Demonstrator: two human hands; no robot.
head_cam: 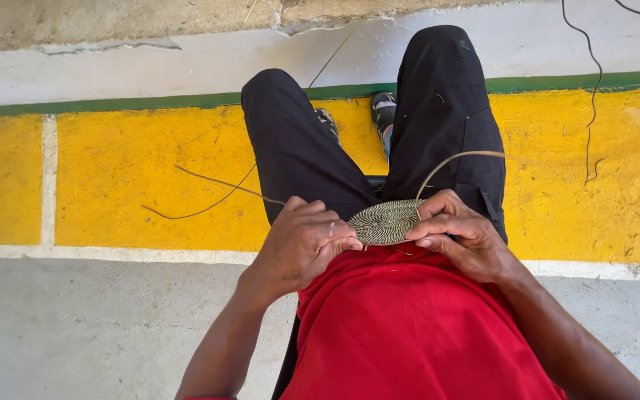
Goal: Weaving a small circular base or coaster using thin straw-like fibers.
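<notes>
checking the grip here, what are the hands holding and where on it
Both hands hold a small woven disc: left hand at its left edge, right hand at its right edge.

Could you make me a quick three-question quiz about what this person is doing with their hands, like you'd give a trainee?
1. True or false: both hands grip the woven disc.
2. Which hand is nearest the curved strand arching up from the disc? A left hand, B right hand
3. Fill in: the painted floor band beneath the legs is ____.

Key: 1 true; 2 B; 3 yellow.
</notes>
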